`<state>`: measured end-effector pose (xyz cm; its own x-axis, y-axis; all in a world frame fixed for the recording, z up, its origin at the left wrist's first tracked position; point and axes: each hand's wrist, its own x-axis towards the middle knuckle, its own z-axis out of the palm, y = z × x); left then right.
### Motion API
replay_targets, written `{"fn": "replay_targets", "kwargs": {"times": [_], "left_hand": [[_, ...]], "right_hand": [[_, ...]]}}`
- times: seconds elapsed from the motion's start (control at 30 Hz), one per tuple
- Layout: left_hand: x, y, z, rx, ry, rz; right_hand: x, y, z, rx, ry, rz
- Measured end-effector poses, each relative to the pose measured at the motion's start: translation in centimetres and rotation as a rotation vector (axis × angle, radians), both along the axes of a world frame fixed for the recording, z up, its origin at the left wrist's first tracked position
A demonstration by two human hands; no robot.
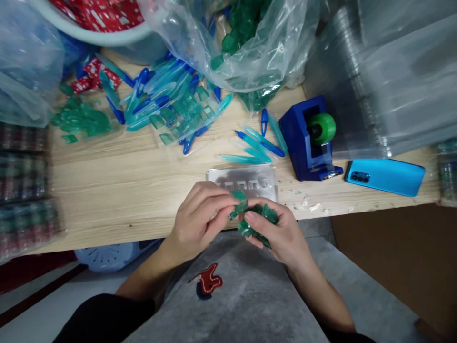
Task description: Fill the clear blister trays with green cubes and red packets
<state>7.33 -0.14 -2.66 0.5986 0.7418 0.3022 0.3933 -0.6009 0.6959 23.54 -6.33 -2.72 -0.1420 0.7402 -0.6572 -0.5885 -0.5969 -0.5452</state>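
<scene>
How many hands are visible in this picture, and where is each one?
2. The left hand is at the near left corner of the tray, pinching green plastic. The right hand is beside it, holding several green pieces. No third hand shows.

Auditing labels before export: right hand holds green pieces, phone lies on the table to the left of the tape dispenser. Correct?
Wrong side for the phone: the head view shows it to the right of the tape dispenser, on the table. The right hand does hold green pieces.
</scene>
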Motion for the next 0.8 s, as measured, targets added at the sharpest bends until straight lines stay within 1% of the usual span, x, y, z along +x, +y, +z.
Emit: {"fn": "replay_targets", "kwargs": {"times": [0.1, 0.17, 0.27, 0.37, 0.43, 0.47, 0.57, 0.63, 0.7, 0.8], "left_hand": [[0.1, -0.2, -0.6, 0.285, 0.058, 0.035], [0.2, -0.2, -1.0, 0.452, 0.093, 0.023], [0.1, -0.1, -1.1, 0.589, 0.133, -0.042], [-0.2, 0.1, -1.0, 0.652, 0.12, -0.151], [-0.3, 0.1, -1.2, 0.596, 0.067, -0.191], [-0.3, 0.0, -1.3, 0.517, 0.031, -0.178], [-0.3, -0.4, -1.9, 0.169, -0.077, -0.063], [-0.2, -0.9, -2.3, 0.005, -0.157, -0.003], [0.0, -1.4, -2.6, -0.076, -0.239, 0.035], [0.2, -2.2, -2.9, -0.138, -0.322, 0.11]], "right_hand": [[-0.1, 0.1, 0.1, -0.021, -0.072, 0.001], [-0.1, 0.2, 0.0, -0.036, -0.121, -0.007], [0.2, 0.2, -0.1, -0.044, -0.2, 0.013], [0.6, 0.2, -0.3, -0.048, -0.216, 0.091], [0.8, 0.2, -0.3, -0.044, -0.198, 0.134], [0.8, 0.3, -0.3, -0.035, -0.188, 0.145], [0.6, 0.5, -0.1, 0.009, -0.169, 0.134], [0.4, 0.6, 0.1, 0.035, -0.175, 0.129], [0.3, 0.8, 0.3, 0.051, -0.19, 0.139], [0.4, 1.1, 0.5, 0.081, -0.224, 0.172]]}}
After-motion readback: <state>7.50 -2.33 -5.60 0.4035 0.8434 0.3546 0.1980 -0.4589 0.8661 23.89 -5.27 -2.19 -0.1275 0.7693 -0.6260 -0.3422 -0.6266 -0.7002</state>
